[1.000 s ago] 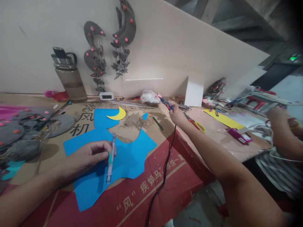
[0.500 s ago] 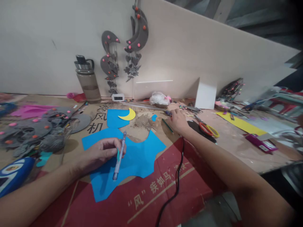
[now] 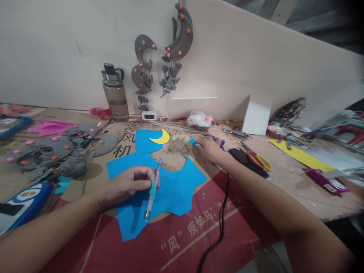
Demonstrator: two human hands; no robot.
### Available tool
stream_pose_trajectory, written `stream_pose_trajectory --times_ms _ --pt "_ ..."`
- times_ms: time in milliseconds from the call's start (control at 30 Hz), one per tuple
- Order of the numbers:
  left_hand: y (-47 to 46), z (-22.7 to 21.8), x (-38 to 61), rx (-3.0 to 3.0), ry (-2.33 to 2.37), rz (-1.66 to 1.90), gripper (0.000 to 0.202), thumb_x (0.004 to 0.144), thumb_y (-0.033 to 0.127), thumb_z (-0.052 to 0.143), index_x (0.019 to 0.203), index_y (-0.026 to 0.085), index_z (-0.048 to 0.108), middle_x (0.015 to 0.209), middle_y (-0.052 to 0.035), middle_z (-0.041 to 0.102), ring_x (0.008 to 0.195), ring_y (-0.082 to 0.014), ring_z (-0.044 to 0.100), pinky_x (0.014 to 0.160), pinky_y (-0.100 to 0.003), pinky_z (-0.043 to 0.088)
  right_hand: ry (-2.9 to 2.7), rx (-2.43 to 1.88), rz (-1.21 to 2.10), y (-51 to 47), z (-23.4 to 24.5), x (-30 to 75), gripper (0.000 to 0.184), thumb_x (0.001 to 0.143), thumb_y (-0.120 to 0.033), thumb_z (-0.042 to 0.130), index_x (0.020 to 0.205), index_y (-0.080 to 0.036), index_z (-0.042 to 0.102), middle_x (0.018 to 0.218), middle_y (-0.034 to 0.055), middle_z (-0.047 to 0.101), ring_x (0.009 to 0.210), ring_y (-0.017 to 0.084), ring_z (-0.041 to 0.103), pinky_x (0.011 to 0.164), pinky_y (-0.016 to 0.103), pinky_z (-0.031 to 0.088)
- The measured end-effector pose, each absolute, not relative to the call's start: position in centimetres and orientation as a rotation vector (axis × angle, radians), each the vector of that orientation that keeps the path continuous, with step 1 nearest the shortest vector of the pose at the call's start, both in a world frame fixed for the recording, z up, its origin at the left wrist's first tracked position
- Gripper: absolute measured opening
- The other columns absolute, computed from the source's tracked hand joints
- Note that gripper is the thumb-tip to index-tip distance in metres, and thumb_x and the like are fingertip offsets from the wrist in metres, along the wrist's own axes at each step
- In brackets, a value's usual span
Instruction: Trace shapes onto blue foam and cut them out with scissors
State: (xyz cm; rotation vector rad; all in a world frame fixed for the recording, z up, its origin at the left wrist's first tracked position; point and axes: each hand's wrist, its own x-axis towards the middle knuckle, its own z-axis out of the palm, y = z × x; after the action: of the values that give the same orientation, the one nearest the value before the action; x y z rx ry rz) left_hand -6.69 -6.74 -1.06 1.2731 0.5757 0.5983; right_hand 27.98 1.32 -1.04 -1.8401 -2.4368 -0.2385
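My left hand (image 3: 133,182) is closed around a clear purple-tinted pen (image 3: 149,208), its tip slanting up and away. A small teal cutout (image 3: 152,189) is held against the pen in the same fingers. Under this hand lies a blue sheet (image 3: 173,189) with curved pieces cut from its edges. My right hand (image 3: 211,148) reaches farther out, fingers curled down and together onto a small blue cutout (image 3: 192,141), partly covered by the fingertips. A yellow crescent (image 3: 162,137) rests on a smaller blue piece (image 3: 143,141) beyond the sheet.
Orange-yellow scissors (image 3: 257,160) lie on a black phone-like object (image 3: 241,156) to the right. A black cable (image 3: 220,231) crosses the red cardboard. A water bottle (image 3: 116,94) stands at the wall. Grey felt pieces (image 3: 51,151) and a blue-white object (image 3: 25,206) are on the left.
My right hand has moved left onto the small blue cutout, and the green pencil beside it is now hidden. My left hand keeps its hold on the pen. The view has shifted slightly left.
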Motion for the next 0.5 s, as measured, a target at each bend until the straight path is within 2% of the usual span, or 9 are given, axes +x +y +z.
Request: stream_pose_trajectory --times_ms 167,267,367,500 --pt "-6.4 -1.7 -6.9 1.293 0.563 0.606 0.038 0.072 0.052 0.084 0.075 0.016 0.070 0.086 -0.0072 0.068 0.080 -0.0192 0.059 0.072 -0.030 0.044 -2.422 -1.854 -0.280 1.4 -1.4 28.5 0.040 0.102 -0.033 0.039 0.128 -0.023 0.068 0.140 0.0126 0.061 0.131 0.035 0.043 0.108 0.051 0.029" --pt "-6.4 -1.8 -6.9 1.301 0.558 0.596 0.038 0.073 0.052 0.083 0.076 0.017 0.070 0.087 -0.0070 0.068 0.081 -0.0190 0.058 0.073 -0.029 0.043 -2.424 -1.861 -0.289 1.2 -1.8 28.9 0.038 0.100 -0.034 0.043 0.122 -0.025 0.072 0.145 0.0102 0.059 0.134 0.036 0.040 0.108 0.054 0.028" --pt "-6.3 -1.8 -7.0 1.303 0.549 0.584 0.037 0.074 0.051 0.083 0.077 0.017 0.070 0.088 -0.0065 0.068 0.082 -0.0186 0.059 0.072 -0.028 0.043 -2.402 -1.868 -0.311 1.2 -1.8 29.2 0.039 0.102 -0.033 0.041 0.115 -0.022 0.076 0.149 0.0103 0.056 0.137 0.037 0.037 0.110 0.054 0.027" --pt "-6.3 -1.9 -7.0 1.297 0.542 0.583 0.038 0.074 0.051 0.083 0.077 0.016 0.070 0.087 -0.0060 0.068 0.082 -0.0184 0.059 0.073 -0.028 0.044 -2.388 -1.826 -0.357 1.8 -1.9 28.7 0.043 0.103 -0.034 0.039 0.135 -0.019 0.064 0.153 0.0111 0.052 0.136 0.037 0.038 0.112 0.053 0.024"
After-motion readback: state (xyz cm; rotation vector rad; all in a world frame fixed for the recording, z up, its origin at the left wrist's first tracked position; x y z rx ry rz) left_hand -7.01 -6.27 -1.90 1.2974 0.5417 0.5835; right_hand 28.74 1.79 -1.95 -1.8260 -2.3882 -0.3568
